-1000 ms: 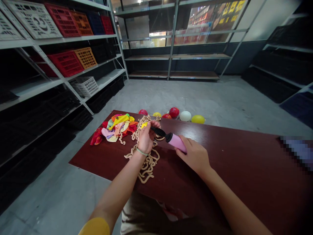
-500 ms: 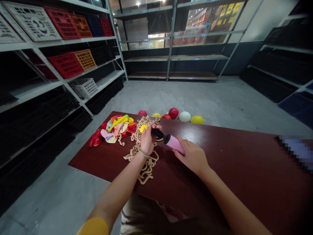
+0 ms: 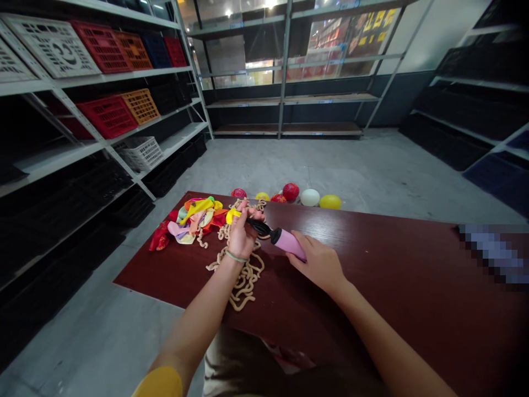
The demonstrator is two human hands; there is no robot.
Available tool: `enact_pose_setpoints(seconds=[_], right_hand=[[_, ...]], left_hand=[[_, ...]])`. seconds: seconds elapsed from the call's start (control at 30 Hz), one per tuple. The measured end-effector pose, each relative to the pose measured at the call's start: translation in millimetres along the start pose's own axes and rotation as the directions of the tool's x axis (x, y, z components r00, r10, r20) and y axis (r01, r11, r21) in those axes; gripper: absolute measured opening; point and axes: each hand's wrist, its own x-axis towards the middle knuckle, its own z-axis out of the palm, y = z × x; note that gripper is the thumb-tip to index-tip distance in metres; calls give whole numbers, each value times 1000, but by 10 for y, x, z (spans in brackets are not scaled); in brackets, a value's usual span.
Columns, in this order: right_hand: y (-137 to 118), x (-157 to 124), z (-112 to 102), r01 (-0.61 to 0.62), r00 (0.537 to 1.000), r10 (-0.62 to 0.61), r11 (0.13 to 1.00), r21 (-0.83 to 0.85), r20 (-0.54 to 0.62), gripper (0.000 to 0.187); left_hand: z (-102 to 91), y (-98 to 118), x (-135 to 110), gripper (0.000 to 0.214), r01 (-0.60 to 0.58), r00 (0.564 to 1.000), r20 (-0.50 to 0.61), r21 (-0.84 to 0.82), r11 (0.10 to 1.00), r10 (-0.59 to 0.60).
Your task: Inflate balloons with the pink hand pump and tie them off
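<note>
My left hand (image 3: 241, 234) is closed round the black nozzle of a pink hand pump (image 3: 288, 242) and pinches a small yellow balloon (image 3: 232, 215) at its tip. My right hand (image 3: 318, 264) grips the pump's pink barrel from the other end. Both hands hover over a dark red table (image 3: 392, 286). Under my left hand lies a tangle of beige cord (image 3: 243, 273). A heap of flat coloured balloons (image 3: 190, 220) sits just to the left of it.
Several inflated balloons (image 3: 309, 197) lie on the grey floor beyond the table's far edge. Metal shelving with red, orange and white crates (image 3: 109, 113) lines the left wall, more shelves stand at the back and right. A blurred patch (image 3: 494, 251) covers the table's right end.
Both hands and the pump have shifted slightly left and up in view as the camera tilted. The grip on pump and yellow balloon is unchanged.
</note>
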Motion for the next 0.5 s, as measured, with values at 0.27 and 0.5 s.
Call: enact_pose_setpoints(seconds=[0.27,0.5], right_hand=[[-20,-18,-2,-105,994,107,989,107,-13,50],[-37,-7,8,-194,979,197,979,61,-55,49]], left_hand=[[205,-8,39,11,-28,998,-52,-103,994,22],[349,-89,113,10,45,999,0,-138,989,-46]])
